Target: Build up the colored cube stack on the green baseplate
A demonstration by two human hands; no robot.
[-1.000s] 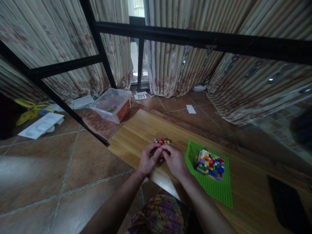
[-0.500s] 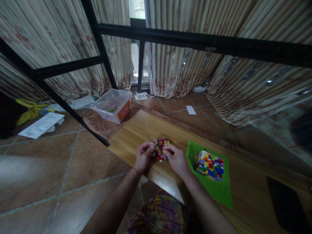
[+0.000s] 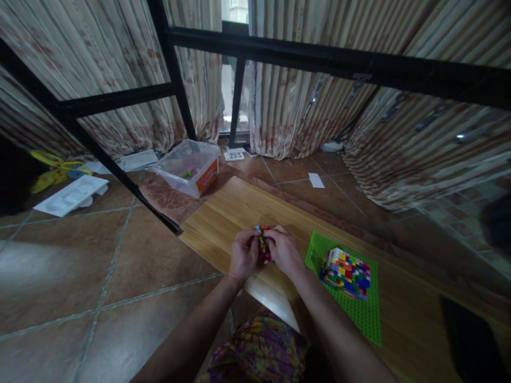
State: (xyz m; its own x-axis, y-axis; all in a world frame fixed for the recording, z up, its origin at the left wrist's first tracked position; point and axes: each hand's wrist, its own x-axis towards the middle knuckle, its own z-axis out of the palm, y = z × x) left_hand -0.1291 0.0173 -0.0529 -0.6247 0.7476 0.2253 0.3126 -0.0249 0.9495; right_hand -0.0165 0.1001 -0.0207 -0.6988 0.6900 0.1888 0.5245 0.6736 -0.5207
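Note:
A pile of small multicoloured toy bricks [image 3: 264,253] lies on the wooden bench, partly covered by both hands. My left hand [image 3: 244,254] is closed at the left side of the pile, thumb and fingers pinched together. Opposite it, my right hand [image 3: 284,250] is closed too, its fingertips close to those of the left. Whatever sits between the fingers is too small to make out. To the right, a block of many coloured bricks [image 3: 348,272] stands on a green studded baseplate [image 3: 369,319].
The wooden bench top [image 3: 235,199] carries a dark flat object [image 3: 473,335] at its right end. Beyond its far left corner stands a clear plastic tub [image 3: 187,165] with some pieces inside. A black metal frame [image 3: 299,50] crosses the view before striped curtains [image 3: 295,117].
My hands have drawn closer together over the brick pile, the left moving right, so less of the pile shows. The whole view has shifted slightly.

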